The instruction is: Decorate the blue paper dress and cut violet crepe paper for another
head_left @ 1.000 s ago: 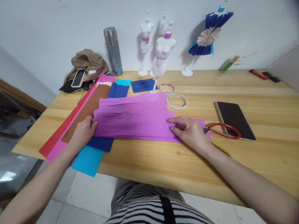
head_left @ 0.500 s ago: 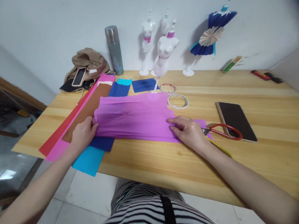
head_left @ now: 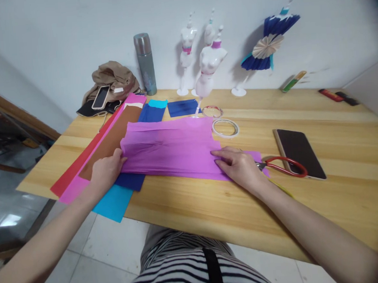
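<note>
A sheet of purple crepe paper (head_left: 173,149) lies creased across the middle of the table, its long near edge slightly folded. My left hand (head_left: 107,169) pinches its left edge between thumb and fingers. At the right edge, my right hand (head_left: 239,166) has thumb and forefinger closed on the paper. More purple paper shows beyond the right hand, under the scissors (head_left: 286,165), which have one red and one yellow handle. Their blades are mostly hidden by my right hand. Brown paper (head_left: 106,140) and light-blue paper (head_left: 115,202) lie around my left hand.
Behind the purple paper stand white mannequins (head_left: 208,67) and two tape rolls, one a white ring (head_left: 226,128). A thermos (head_left: 146,64), a bundled tan cloth (head_left: 115,77) and a phone (head_left: 101,97) are at back left. A larger dark-screened device (head_left: 299,151) lies right.
My left thumb has lifted slightly at the paper's left edge. Otherwise both hands and the paper stay nearly in place; the view shifts a little.
</note>
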`<state>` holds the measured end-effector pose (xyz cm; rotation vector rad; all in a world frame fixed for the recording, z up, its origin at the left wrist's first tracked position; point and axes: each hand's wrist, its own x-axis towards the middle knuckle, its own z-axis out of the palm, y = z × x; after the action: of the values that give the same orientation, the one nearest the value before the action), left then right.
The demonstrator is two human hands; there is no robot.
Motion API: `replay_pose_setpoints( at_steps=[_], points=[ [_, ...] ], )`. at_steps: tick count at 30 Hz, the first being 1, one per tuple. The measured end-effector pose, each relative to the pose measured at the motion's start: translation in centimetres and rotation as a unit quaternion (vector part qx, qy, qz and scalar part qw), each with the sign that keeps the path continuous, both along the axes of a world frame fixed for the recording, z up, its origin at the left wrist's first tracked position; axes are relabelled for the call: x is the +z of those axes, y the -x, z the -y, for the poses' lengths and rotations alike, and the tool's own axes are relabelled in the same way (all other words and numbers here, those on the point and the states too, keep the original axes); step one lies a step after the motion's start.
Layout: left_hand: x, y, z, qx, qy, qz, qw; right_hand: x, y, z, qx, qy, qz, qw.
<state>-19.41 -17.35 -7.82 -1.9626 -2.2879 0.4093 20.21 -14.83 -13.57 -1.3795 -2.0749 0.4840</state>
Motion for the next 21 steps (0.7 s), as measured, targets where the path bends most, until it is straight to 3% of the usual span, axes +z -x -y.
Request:
replay_pose_setpoints(
  at_steps=[3, 7, 10, 13, 15, 18, 21],
  points=[
    [-0.3, 0.2, 0.4, -0.041, -0.006, -0.008, 0.999, -0.2, 0.1, 0.1, 0.007, -0.031, 0.030, 0.999],
    [0.5, -0.4, 1.1, -0.102, -0.095, -0.023, 0.990, -0.5, 0.3, 0.2, 0.016, -0.046, 0.060, 0.997],
    [1.2, -2.6, 1.0, -0.215, -0.108, 0.032, 0.970, -0.5, 0.3, 0.2, 0.025, -0.052, 0.063, 0.996],
    [0.5, -6.9, 0.6, -0.434, -0.049, 0.154, 0.886, -0.5, 0.3, 0.2, 0.032, -0.055, 0.066, 0.996],
    [-1.0, -10.3, 0.5, -0.518, -0.023, 0.197, 0.832, -0.4, 0.3, 0.2, 0.035, -0.054, 0.070, 0.996],
    [-3.7, -14.8, 1.0, -0.526, -0.019, 0.219, 0.822, -0.4, 0.2, 0.2, 0.038, -0.059, 0.072, 0.995],
    [-5.7, -16.9, 2.2, -0.475, -0.009, 0.224, 0.851, -0.6, 0.2, 0.1, 0.043, -0.079, 0.071, 0.993]
  ],
)
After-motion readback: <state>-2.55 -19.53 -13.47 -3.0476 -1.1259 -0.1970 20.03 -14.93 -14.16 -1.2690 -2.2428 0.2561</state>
